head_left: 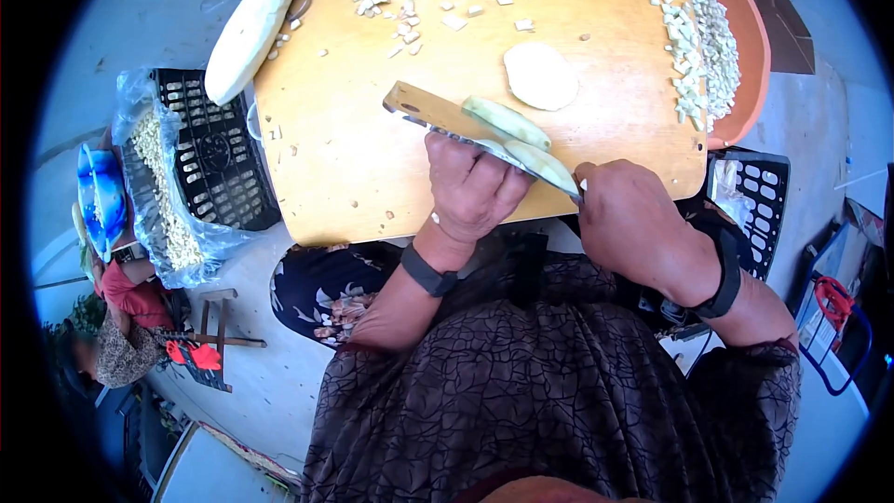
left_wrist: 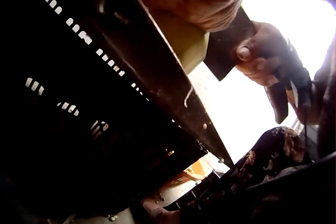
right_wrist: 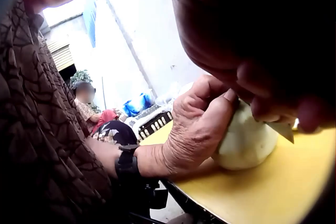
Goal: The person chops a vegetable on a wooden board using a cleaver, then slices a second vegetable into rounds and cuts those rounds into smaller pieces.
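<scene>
My right hand (head_left: 638,224) grips the handle of a cleaver (head_left: 424,107), whose broad blade points away to the left over the board. With curled fingers my left hand (head_left: 475,186) holds a pale, peeled gourd chunk (right_wrist: 244,142) on the board, right beside the blade. Pale green cut pieces (head_left: 507,121) show along the blade in the head view. A round slice (head_left: 540,76) lies flat just beyond. In the left wrist view the cleaver blade (left_wrist: 228,45) stands at the chunk (left_wrist: 184,43); most of the left hand's fingers are out of that view.
The yellow board (head_left: 354,149) carries scattered diced cubes (head_left: 400,14) and a long peeled gourd (head_left: 261,28) at its far left. An orange basin (head_left: 750,65) of cubes stands at right. Black crates (head_left: 209,149) flank the board. Another person (head_left: 130,317) sits at far left.
</scene>
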A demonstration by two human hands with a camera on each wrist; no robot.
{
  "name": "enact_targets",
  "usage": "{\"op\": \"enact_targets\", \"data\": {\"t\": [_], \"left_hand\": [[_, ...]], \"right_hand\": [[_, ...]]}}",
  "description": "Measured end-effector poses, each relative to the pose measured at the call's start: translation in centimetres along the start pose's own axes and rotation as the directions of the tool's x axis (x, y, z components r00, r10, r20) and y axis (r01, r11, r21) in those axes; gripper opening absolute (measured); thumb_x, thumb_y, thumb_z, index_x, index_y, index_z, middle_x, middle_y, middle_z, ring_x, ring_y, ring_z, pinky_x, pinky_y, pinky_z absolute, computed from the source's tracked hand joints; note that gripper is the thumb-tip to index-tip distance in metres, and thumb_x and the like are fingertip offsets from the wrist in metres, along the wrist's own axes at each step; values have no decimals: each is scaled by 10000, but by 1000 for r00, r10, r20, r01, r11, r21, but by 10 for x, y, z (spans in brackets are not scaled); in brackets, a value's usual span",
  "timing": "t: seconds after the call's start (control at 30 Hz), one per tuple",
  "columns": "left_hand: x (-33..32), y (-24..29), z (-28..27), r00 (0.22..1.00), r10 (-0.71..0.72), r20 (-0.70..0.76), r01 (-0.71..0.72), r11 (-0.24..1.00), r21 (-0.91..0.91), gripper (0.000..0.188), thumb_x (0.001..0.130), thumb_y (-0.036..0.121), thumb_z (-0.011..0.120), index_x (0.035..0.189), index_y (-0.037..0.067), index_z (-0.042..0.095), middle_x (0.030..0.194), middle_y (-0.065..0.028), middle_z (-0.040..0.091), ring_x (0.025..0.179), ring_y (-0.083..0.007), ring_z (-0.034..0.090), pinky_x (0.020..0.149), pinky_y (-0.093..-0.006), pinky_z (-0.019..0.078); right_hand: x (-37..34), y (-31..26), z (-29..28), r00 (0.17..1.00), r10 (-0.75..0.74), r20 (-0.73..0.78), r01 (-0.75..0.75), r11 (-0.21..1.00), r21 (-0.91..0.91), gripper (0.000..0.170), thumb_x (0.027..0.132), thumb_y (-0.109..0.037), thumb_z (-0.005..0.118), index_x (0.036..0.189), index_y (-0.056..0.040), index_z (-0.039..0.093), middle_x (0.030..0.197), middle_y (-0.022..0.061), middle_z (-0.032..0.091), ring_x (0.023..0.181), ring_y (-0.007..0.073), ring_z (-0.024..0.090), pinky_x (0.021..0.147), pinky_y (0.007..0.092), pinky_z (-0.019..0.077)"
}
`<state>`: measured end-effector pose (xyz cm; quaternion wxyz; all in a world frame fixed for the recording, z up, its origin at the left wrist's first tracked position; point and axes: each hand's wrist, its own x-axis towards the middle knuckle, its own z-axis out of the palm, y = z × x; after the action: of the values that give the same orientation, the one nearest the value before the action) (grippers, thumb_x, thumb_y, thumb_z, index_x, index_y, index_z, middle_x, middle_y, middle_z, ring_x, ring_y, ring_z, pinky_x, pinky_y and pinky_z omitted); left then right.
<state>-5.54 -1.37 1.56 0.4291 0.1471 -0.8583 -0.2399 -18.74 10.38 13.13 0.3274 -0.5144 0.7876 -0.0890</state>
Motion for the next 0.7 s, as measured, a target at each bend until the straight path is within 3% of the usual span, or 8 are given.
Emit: {"op": "enact_targets", "data": {"t": [0.1,0.2,0.3,0.4,0.5,0.6,0.7], "left_hand": [[3,0,1,1000,8,-13,-8,1000,-23,253,667,92,758,901,67,664,930,-49,554,871,-271,533,756,-407,431],[-4,-1,0,1000,0,17,0,1000,1,227,719,50,725,930,76,647,983,-88,588,927,-304,541,846,-421,461],[3,-2,3,997,44,-60,-47,997,-60,243,665,33,738,884,66,637,936,-63,543,885,-272,527,778,-404,455],[0,-3,2,998,18,-60,-24,995,-97,240,665,17,731,876,71,629,936,-61,540,891,-278,525,776,-396,461],[1,-2,3,997,18,-74,-24,997,-77,236,680,3,708,884,77,616,916,-63,547,874,-283,532,778,-389,469],[1,-3,1,997,45,-67,-48,998,-45,234,690,-4,694,891,79,606,904,-63,553,869,-282,540,778,-383,472],[2,-2,-2,996,68,-65,-69,997,-19,230,695,-3,690,891,78,601,900,-65,552,869,-279,542,777,-383,471]], "right_hand": [[1,-1,-2,1000,23,18,-23,1000,-18,68,701,-19,592,697,15,651,704,226,628,695,409,631,669,492,506],[12,-1,2,999,23,27,-23,999,-36,90,715,-24,584,723,18,663,736,236,640,742,404,646,698,485,514],[36,7,17,998,44,40,-43,999,-16,118,748,-33,572,772,19,676,781,239,659,802,394,661,731,469,523],[48,5,9,977,153,149,-147,988,-49,148,777,-45,561,830,22,683,829,246,672,845,386,672,749,453,530],[50,8,7,967,226,116,-226,974,-15,159,791,-48,560,859,29,682,852,242,676,851,386,674,760,445,535],[53,8,-4,869,423,258,-481,845,233,160,790,-48,563,856,45,675,870,252,673,860,394,672,767,443,535],[47,18,12,923,384,24,-375,881,288,158,796,-52,569,845,63,666,835,260,668,839,407,669,754,447,537]]}}
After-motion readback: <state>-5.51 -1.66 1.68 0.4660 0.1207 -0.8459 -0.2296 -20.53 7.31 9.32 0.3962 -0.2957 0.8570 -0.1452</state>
